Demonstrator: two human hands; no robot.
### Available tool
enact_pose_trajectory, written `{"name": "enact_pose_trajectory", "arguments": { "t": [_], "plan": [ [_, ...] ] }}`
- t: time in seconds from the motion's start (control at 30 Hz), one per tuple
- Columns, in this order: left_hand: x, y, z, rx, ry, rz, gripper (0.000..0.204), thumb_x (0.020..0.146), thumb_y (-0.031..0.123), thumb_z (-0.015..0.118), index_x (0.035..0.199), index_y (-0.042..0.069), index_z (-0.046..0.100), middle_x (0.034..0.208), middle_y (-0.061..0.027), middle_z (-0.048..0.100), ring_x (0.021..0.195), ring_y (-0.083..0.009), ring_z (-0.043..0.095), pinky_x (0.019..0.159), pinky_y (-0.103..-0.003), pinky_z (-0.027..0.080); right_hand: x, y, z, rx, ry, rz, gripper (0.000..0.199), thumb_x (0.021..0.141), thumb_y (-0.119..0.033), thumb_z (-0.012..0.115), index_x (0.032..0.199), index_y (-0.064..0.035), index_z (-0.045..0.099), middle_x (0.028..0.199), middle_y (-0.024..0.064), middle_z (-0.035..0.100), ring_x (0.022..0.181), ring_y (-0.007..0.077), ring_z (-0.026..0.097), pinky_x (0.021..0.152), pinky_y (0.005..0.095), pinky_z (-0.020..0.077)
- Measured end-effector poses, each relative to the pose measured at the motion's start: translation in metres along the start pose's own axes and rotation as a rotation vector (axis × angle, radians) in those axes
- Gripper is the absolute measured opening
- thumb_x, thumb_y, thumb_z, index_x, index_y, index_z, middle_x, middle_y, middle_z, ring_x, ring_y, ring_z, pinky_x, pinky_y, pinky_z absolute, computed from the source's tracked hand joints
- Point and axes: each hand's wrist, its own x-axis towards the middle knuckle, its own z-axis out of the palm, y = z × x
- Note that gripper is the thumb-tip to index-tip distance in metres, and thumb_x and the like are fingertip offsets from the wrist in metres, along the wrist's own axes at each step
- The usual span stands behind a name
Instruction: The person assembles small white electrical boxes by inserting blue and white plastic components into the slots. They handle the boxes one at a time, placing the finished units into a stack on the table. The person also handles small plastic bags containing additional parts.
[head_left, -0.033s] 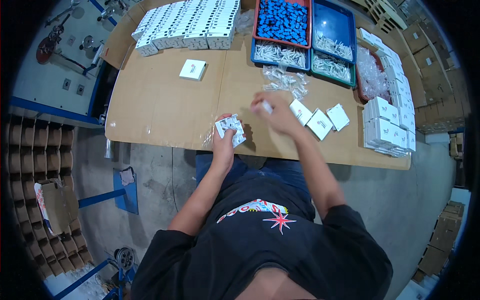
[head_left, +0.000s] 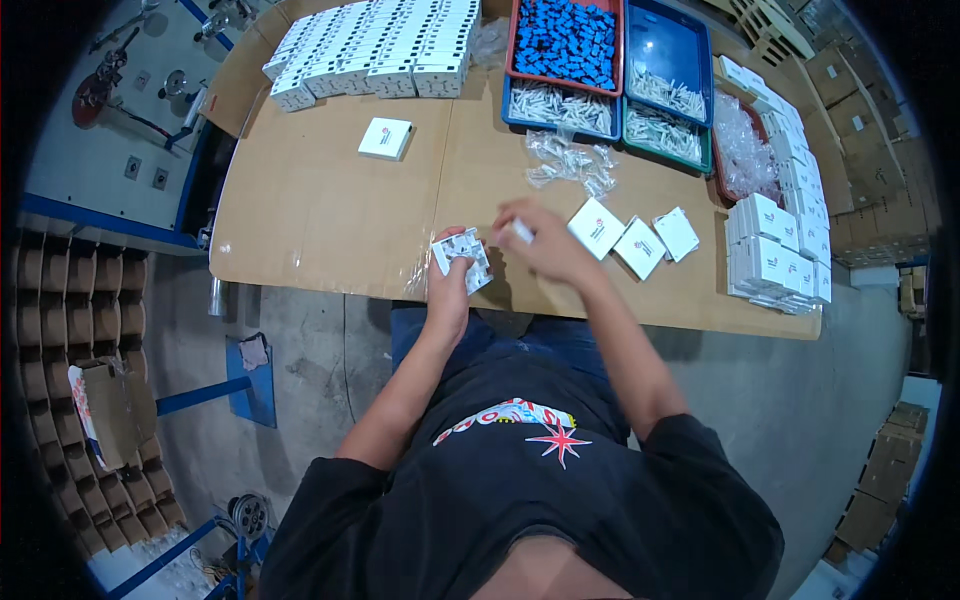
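My left hand [head_left: 448,292] grips a square white plastic plate [head_left: 474,252] near the table's front edge, thumb across its moulded inner side. Just right of it, my right hand [head_left: 550,248] is in the air, fingers closed on a small white piece [head_left: 522,231]; its exact kind is too blurred to tell. To the right of that hand lie several flat white square plates [head_left: 597,228], printed sides up. A clear plastic bag [head_left: 575,165] of small white pieces rests beyond my right hand.
Stacked white units [head_left: 375,50] fill the far left; one white square unit [head_left: 385,139] lies alone before them. A red tray [head_left: 511,55] of blue parts sits on trays of white pieces. More white units [head_left: 775,250] stand along the cardboard-covered table's right edge.
My right hand has come a little nearer to me and toward my left hand, still with the small white piece. The left hand keeps its place.
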Motion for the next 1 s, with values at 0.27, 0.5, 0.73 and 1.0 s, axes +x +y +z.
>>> {"name": "enact_pose_trajectory", "arguments": {
  "t": [0.27, 0.5, 0.73, 1.0],
  "plan": [
    [-0.002, -0.008, 0.008, -0.052, 0.006, -0.031, 0.037, 0.097, 0.007, 0.052, 0.134, 0.005, 0.05, 0.116, -0.0083, 0.062, 0.102, -0.016, 0.063, 0.087, -0.029, 0.052, -0.027, -0.004, 0.043, -0.052, -0.033, 0.075, 0.018, 0.087, -0.02, 0.069, 0.097, -0.0057, 0.068, 0.119, 0.0156, 0.063, 0.111, 0.0351, 0.061, 0.093, 0.0414, 0.05],
    [0.001, -0.012, 0.002, 0.032, -0.029, -0.116, 0.035, 0.1, 0.013, 0.052, 0.135, 0.007, 0.05, 0.115, -0.0078, 0.062, 0.1, -0.0143, 0.062, 0.085, -0.03, 0.052, -0.03, 0.021, 0.055, 0.073, 0.034, 0.079, 0.016, 0.09, -0.015, 0.069, 0.098, -0.0017, 0.068, 0.125, 0.0154, 0.063, 0.109, 0.0296, 0.064, 0.092, 0.0367, 0.0507],
    [0.004, -0.006, -0.005, -0.017, -0.011, -0.195, 0.036, 0.105, 0.028, 0.046, 0.136, 0.011, 0.05, 0.112, -0.0098, 0.065, 0.102, -0.0203, 0.068, 0.083, -0.036, 0.057, -0.015, 0.036, 0.031, 0.155, 0.338, 0.159, 0.021, 0.091, -0.018, 0.07, 0.106, -0.0035, 0.067, 0.129, 0.0167, 0.062, 0.116, 0.0302, 0.062, 0.095, 0.0373, 0.0487],
    [-0.002, 0.004, -0.001, -0.244, -0.21, -0.415, 0.049, 0.107, 0.044, 0.035, 0.143, 0.013, 0.048, 0.123, -0.0133, 0.066, 0.106, -0.0263, 0.068, 0.091, -0.05, 0.056, -0.019, 0.025, -0.013, 0.081, 0.413, 0.194, 0.047, 0.089, -0.024, 0.071, 0.128, 0.0004, 0.061, 0.13, 0.0194, 0.06, 0.117, 0.0332, 0.06, 0.101, 0.0383, 0.0459]
  ]
}}
